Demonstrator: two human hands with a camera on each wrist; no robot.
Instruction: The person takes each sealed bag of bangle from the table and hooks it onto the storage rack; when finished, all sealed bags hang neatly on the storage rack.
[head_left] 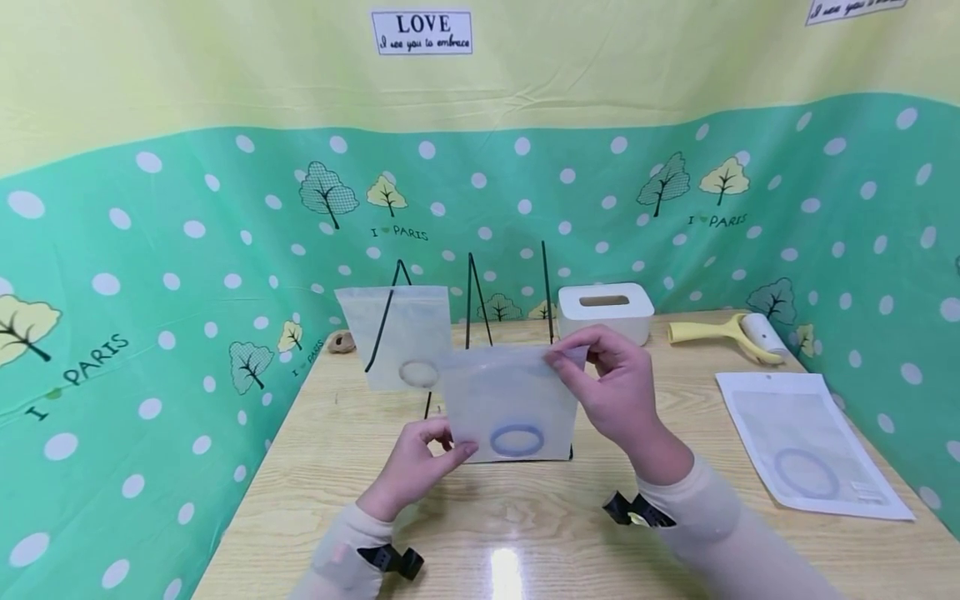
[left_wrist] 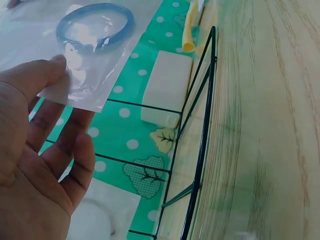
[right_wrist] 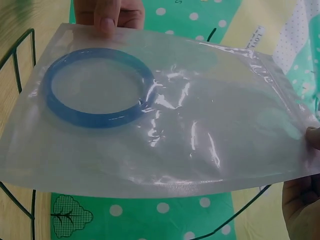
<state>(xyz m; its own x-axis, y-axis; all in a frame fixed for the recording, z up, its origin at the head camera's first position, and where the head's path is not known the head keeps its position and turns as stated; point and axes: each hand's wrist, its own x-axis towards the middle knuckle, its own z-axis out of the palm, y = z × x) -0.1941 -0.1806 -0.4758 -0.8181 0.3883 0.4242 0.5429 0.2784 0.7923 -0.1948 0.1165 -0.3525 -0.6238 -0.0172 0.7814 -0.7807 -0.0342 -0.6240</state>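
Note:
My left hand [head_left: 416, 462] pinches the lower left corner of a translucent plastic zip bag [head_left: 502, 392]. With thumb and fingers, my right hand [head_left: 618, 387] pinches the same bag at its upper right corner. Inside, near the bottom edge, lies a blue bangle-like ring [right_wrist: 90, 120]. The bag is held upright in front of a black wire rack [left_wrist: 206, 125], which it partly hides. A second translucent bag [head_left: 382, 329] stands in the rack's left part, with a pale ring near its bottom.
At right on the wooden table [head_left: 465, 533] lies a white-edged bag [head_left: 776, 404] holding a lavender ring. A yellow-handled roller [head_left: 701, 332] lies behind it. Toward the back are a white tissue box [head_left: 603, 312] and a roll of brown twine [head_left: 341, 342]. A polka-dot cloth [head_left: 247, 217] hangs around the table.

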